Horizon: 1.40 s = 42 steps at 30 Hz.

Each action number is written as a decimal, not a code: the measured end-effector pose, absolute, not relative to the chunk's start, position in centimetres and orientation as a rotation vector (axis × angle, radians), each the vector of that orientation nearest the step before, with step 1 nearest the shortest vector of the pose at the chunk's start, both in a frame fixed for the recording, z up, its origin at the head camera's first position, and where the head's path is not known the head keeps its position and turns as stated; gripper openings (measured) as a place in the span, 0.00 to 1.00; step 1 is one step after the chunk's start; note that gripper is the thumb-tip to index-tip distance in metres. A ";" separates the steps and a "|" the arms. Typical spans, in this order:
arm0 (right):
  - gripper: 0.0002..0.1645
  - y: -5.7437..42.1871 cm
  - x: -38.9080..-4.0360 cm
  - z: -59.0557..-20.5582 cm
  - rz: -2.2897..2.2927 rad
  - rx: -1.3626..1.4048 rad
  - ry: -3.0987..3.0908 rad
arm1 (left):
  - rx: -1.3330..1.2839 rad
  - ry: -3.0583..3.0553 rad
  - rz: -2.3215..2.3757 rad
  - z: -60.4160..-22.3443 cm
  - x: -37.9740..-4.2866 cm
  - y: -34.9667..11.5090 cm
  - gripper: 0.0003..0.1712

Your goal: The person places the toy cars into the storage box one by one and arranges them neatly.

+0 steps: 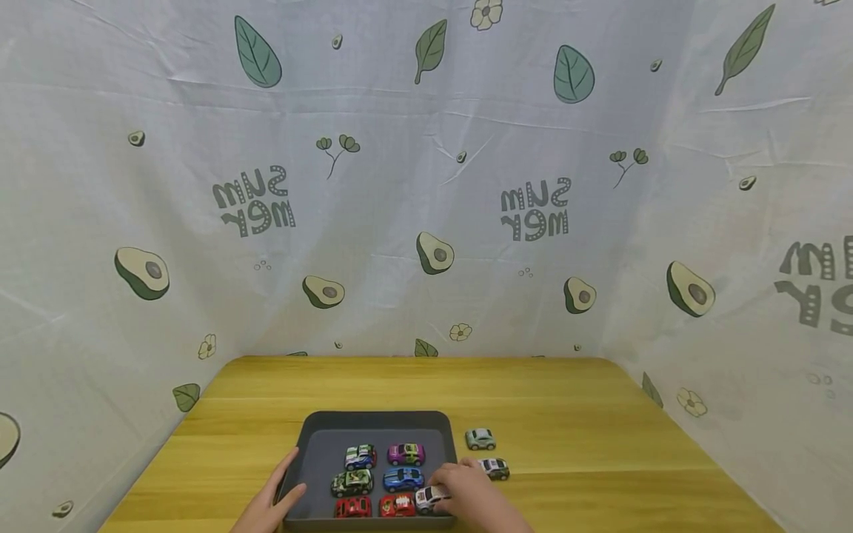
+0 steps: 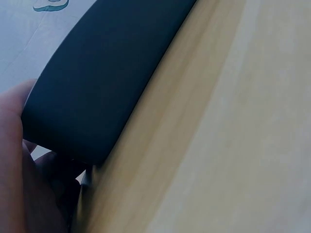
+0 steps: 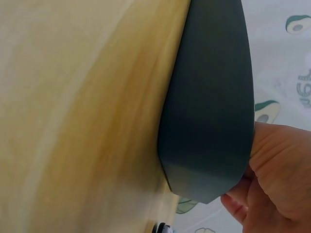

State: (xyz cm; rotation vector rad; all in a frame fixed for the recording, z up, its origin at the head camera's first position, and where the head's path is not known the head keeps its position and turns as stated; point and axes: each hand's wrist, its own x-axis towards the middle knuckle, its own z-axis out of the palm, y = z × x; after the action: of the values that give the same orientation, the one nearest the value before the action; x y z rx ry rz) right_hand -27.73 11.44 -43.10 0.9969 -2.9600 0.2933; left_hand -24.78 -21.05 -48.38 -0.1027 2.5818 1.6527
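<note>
A dark grey tray (image 1: pixel 376 420) holds several small toy cars in rows. My left hand (image 1: pixel 266 505) grips its left wall, thumb over the rim; the left wrist view shows this hand (image 2: pixel 12 155) at the tray's corner. Over the front right corner, my right hand (image 1: pixel 474 490) pinches a white toy car (image 1: pixel 427 500), partly covered by the fingers. Beside that car lie a red car with white markings (image 1: pixel 397 505) and a blue car (image 1: pixel 403 479). In the right wrist view the hand (image 3: pixel 284 170) reaches over the tray's wall (image 3: pixel 209 107), its fingertips hidden.
Right of the tray, a pale green toy car (image 1: pixel 480 439) and a white-and-dark toy car (image 1: pixel 496 468) stand on the yellow wooden table (image 1: pixel 573 422). A printed cloth (image 1: pixel 373 222) hangs around the table's back and sides.
</note>
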 end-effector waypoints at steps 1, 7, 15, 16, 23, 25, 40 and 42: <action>0.14 11.4 -27.7 -43.1 0.285 0.995 -2.963 | -0.102 2.580 1.654 -48.4 -24.8 -21.0 0.43; 0.14 11.3 -27.8 -43.2 0.284 0.992 -2.981 | -0.092 2.590 1.652 -48.4 -24.6 -21.0 0.43; 0.13 11.5 -28.0 -43.3 0.406 0.965 -3.037 | -0.096 2.604 1.645 -48.4 -24.5 -21.0 0.44; 0.13 11.6 -28.0 -43.3 0.448 0.951 -3.049 | -0.100 2.604 1.644 -48.4 -24.5 -20.9 0.44; 0.18 12.3 -28.1 -43.8 0.843 0.852 -3.043 | -0.104 2.583 1.661 -48.4 -24.5 -21.1 0.44; 0.21 12.6 -28.1 -43.9 0.884 0.878 -2.989 | -0.104 2.586 1.656 -48.5 -24.6 -21.1 0.44; 0.26 17.4 -29.4 -44.5 0.935 0.808 -2.634 | -0.109 2.584 1.667 -48.5 -24.6 -21.0 0.44; 0.26 18.0 -29.7 -44.7 0.976 0.773 -2.678 | -0.110 2.582 1.668 -48.4 -24.6 -21.0 0.44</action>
State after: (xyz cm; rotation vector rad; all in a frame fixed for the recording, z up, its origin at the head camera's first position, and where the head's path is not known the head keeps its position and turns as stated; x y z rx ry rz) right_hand -29.67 17.99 -44.74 0.7727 -2.6778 0.9761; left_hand -24.57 -21.03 -48.43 -0.1099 2.5820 1.6680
